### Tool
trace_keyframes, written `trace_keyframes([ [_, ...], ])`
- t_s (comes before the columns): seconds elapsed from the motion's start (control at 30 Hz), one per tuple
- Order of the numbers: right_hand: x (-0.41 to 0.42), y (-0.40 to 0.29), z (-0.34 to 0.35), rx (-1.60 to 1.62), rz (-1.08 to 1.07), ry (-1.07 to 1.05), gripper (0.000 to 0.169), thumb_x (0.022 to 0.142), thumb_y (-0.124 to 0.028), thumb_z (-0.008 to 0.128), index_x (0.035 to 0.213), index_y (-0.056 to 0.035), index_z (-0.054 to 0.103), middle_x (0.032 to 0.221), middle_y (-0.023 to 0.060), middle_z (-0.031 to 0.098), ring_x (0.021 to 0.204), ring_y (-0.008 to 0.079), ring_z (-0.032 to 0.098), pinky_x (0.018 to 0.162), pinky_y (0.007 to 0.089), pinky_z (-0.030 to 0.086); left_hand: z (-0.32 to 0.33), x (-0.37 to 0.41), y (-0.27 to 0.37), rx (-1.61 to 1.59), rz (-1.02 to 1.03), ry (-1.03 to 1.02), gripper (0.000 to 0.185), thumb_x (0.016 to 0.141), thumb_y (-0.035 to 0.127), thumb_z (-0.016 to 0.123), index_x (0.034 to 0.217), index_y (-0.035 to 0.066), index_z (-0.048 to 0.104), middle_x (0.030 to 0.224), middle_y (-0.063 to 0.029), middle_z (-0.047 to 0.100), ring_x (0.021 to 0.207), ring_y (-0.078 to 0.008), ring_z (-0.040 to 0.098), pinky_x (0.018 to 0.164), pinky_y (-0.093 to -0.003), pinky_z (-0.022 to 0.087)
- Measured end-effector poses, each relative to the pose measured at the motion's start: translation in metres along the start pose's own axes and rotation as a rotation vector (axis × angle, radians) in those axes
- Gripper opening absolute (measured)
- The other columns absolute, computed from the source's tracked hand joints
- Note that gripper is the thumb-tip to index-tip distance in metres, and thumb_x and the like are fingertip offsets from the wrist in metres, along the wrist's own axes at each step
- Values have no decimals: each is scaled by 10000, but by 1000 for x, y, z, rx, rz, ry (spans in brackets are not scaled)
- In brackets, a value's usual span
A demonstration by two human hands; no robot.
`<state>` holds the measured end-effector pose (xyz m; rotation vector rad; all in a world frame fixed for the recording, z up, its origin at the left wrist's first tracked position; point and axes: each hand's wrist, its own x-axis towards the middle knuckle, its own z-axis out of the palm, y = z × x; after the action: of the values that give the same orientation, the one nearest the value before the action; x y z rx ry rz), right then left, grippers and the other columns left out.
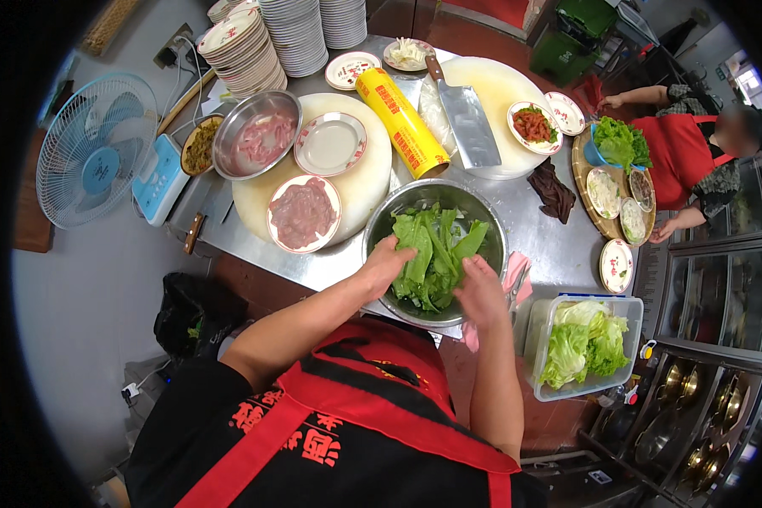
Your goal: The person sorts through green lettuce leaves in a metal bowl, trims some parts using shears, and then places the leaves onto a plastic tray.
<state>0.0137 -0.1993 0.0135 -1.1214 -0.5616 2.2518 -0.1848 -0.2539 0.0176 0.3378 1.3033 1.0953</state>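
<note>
A metal bowl (499,236) full of leafy greens (428,254) stands at the near edge of the steel table. My left hand (386,263) holds leaves at the bowl's left side, thumb on top. At the right side of the same leaves, my right hand (481,286) grips them with its fingers bent. The undersides of the leaves and some fingertips are hidden. Left of the bowl, a plate of sliced raw meat (303,213) rests on a round cutting board (374,159), beside an empty plate (331,144) and a steel bowl of pale meat (268,136).
A cleaver (470,124) lies on the right-hand board beside a yellow roll of wrap (401,124). Scissors (517,286) lie on a pink cloth right of the bowl. A clear bin of lettuce (584,346) stands at right; a co-worker (676,152) is beyond a woven tray (583,184).
</note>
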Motion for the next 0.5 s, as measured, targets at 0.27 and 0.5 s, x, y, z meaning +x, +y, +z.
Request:
trace_keyframes([
  [0.27, 4, 4, -3, 41, -40, -22, 152, 943, -97, 474, 1075, -93, 550, 1050, 26, 618, 959, 167, 597, 802, 397, 491, -11, 2, -5, 62, 114, -5, 343, 912, 20, 459, 1252, -23, 451, 1208, -118, 557, 1090, -207, 554, 959, -328, 431],
  [0.5, 8, 5, -8, -32, -87, -59, 239, 910, -72, 528, 1148, -69, 544, 1013, 31, 633, 880, 120, 589, 747, 289, 474, -14, -2, -2, 824, 479, 200, 542, 845, 147, 595, 1310, -33, 381, 1229, -221, 521, 1149, -339, 506, 1022, -382, 360],
])
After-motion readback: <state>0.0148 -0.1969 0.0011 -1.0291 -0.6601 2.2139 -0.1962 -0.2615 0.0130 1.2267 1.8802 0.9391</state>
